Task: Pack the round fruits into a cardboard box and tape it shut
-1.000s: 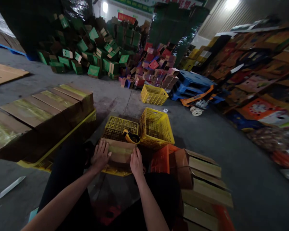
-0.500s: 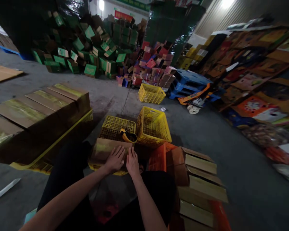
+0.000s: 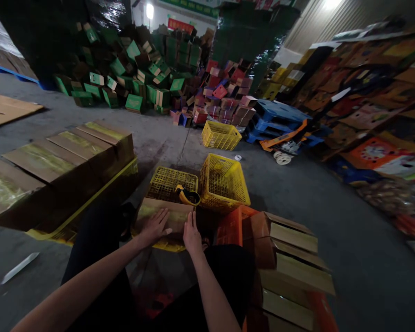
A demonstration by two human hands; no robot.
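Observation:
A taped cardboard box (image 3: 180, 217) lies on an upturned yellow crate (image 3: 173, 177) between my knees. My left hand (image 3: 155, 227) rests flat on the box's top, fingers stretched out over the tape. At the box's right end, my right hand (image 3: 192, 234) lies with its fingers extended along the edge. Neither hand grips anything. Just behind the box, a yellow and black tape dispenser (image 3: 187, 195) sits on the crate.
Left of me, taped boxes (image 3: 60, 154) stand in a yellow crate (image 3: 90, 207). To my right, an orange crate (image 3: 230, 227) holds several boxes (image 3: 293, 253). Ahead are yellow crates (image 3: 224, 182), a pallet jack (image 3: 285, 140), blue pallets (image 3: 280, 115) and piled green boxes (image 3: 134, 102).
My left hand has slid left along the box top, away from my right hand. My right hand stays at the right end. The whole view has shifted slightly.

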